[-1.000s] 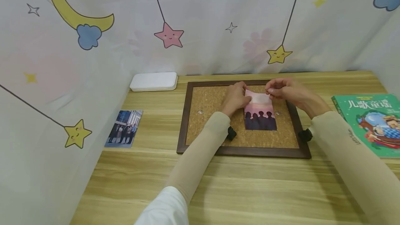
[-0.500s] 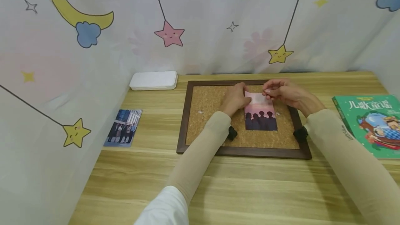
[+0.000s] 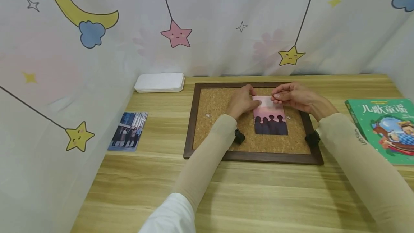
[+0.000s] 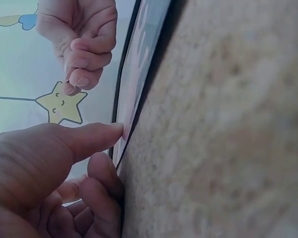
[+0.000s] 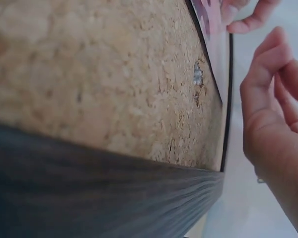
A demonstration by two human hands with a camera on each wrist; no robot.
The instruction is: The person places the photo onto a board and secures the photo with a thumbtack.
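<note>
A photo (image 3: 270, 123) of dark silhouettes against a pink sky lies on a cork board (image 3: 203, 132) with a dark wooden frame. My left hand (image 3: 240, 101) holds the photo at its upper left, the thumb (image 4: 107, 136) pressing on its face and the other fingers curled close to the cork. Over the photo's upper right corner is my right hand (image 3: 299, 98), its thumb and fingertips pinched together. In the left wrist view those fingertips (image 4: 79, 79) pinch a tiny pale pin-like thing, mostly hidden; I cannot tell its exact kind.
Small shiny bits (image 5: 197, 74) sit on the cork at either side of the photo. A second photo (image 3: 127, 132) of standing people lies left on the wooden table (image 3: 252, 193). A white case (image 3: 159, 82) stands at the back left, a green children's book (image 3: 388, 118) at the right.
My right hand has shifted slightly left, from beside the photo's upper right corner to over it. The photo's top edge looks straighter and a little lower. My left hand stays put.
</note>
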